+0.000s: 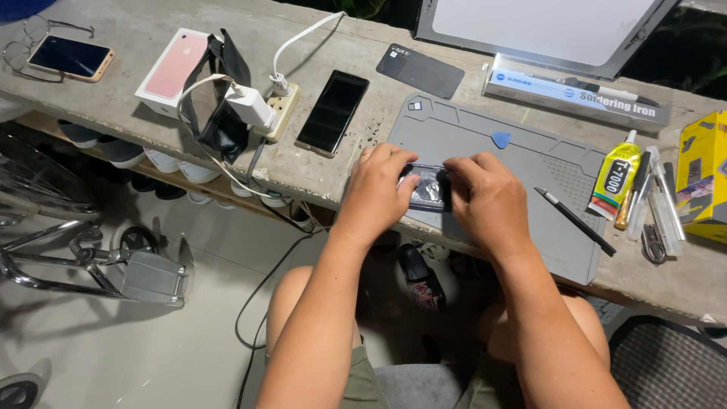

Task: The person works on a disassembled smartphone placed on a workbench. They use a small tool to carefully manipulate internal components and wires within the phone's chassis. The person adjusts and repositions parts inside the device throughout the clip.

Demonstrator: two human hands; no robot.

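My left hand (376, 184) and my right hand (488, 198) both rest on a small dark phone (431, 189) lying on a grey work mat (522, 159) at the near edge of a concrete bench. Each hand grips one end of the phone with fingers curled over it. Most of the phone is hidden under my fingers. A blue pick (500, 139) lies on the mat just beyond my right hand.
A black phone (332, 112) and a power strip with a white charger (261, 108) lie left of the mat. Right of it are a black pen tool (575, 221), a glue tube (616, 176), tweezers and a yellow box (704, 176). A wheelchair (91, 261) stands lower left.
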